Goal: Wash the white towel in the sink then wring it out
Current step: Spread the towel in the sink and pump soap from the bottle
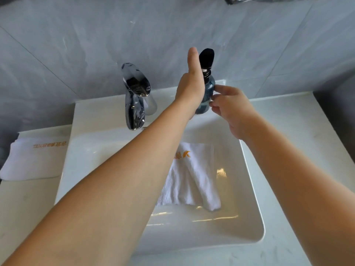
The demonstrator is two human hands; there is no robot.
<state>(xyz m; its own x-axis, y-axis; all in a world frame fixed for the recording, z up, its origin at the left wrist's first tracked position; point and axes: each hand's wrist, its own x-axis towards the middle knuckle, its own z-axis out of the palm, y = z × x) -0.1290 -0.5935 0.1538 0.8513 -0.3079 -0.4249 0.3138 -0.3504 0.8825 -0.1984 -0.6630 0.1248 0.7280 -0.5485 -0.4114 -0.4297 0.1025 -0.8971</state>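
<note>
A white towel [194, 177] with orange lettering lies folded in the water at the bottom of the white sink [249, 189]; my left forearm hides its left part. At the sink's back rim stands a dark blue pump bottle [208, 87] with a black pump head. My left hand [191, 83] is held upright against the bottle's left side, fingers straight, its palm facing the bottle. My right hand [230, 110] touches the bottle's right side with its fingertips, fingers lightly bent.
A chrome faucet [135, 96] rises at the back left of the sink. A second folded white towel [36, 158] with orange lettering lies on the counter to the left. Grey marble tiles form the wall behind, and white countertop [307, 143] flanks the sink.
</note>
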